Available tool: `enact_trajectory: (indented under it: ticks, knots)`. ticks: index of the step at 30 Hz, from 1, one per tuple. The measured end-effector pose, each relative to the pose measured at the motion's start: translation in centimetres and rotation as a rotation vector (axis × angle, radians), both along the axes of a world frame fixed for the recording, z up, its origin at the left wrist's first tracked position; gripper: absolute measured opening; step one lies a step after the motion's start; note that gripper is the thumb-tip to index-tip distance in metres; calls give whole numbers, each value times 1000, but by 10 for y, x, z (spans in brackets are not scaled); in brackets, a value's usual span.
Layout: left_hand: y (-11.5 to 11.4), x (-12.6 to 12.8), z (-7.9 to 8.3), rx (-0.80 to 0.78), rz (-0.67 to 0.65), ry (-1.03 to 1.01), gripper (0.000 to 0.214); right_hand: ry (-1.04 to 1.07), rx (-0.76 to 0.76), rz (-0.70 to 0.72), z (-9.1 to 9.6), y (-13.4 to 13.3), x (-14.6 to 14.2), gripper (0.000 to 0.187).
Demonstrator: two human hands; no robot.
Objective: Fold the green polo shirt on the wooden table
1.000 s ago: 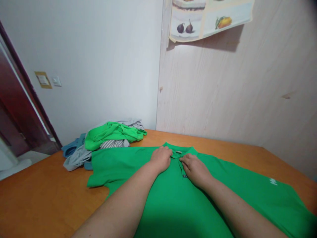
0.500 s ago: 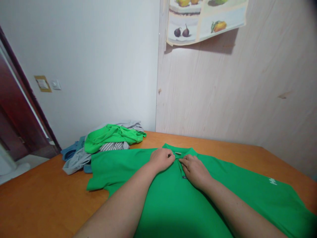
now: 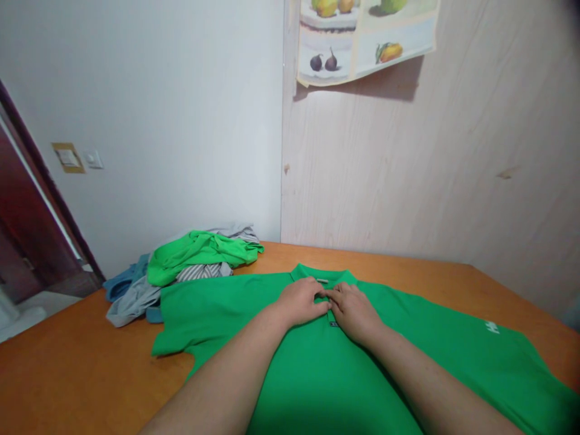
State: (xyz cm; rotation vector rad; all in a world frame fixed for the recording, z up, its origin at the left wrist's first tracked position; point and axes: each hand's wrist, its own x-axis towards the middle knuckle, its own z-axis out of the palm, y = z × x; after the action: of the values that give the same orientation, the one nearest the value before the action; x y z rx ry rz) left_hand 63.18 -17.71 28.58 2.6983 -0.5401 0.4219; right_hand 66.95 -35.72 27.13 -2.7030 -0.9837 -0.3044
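Note:
A green polo shirt (image 3: 430, 344) lies spread flat, front up, on an orange wooden table (image 3: 67, 368). Its collar points away from me toward the wall. My left hand (image 3: 301, 300) and my right hand (image 3: 353, 311) meet fingertip to fingertip at the button placket just below the collar. Both hands have the fingers curled and pinched on the placket fabric. A small dark tag shows on the placket between the hands. A white logo (image 3: 493, 327) sits on the sleeve at the right.
A heap of clothes (image 3: 181, 269), green, grey, striped and blue, lies at the table's back left. A pale wood-grain panel (image 3: 408, 181) backs the table, with a fruit picture (image 3: 362, 39) hanging on it. A dark door frame (image 3: 27, 229) stands at the left.
Both hands have slid a little down from the collar along the placket and closed together until the fingertips touch. The camera has shifted slightly.

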Motion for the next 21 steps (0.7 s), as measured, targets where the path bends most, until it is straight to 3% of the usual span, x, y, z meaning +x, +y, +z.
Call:
enact_trajectory:
  ticks: [4, 8, 14, 21]
  knots:
    - [2, -2, 1, 75, 14, 42, 28, 7, 97, -33, 0, -6, 8, 34]
    - [2, -3, 4, 109, 26, 68, 34, -58, 239, -210, 6, -15, 14, 35]
    - [0, -5, 5, 97, 33, 63, 32, 24, 28, -292, 3, -18, 15, 40]
    - [-1, -5, 3, 152, -28, 16, 38, 74, -21, -352, -3, -18, 19, 47]
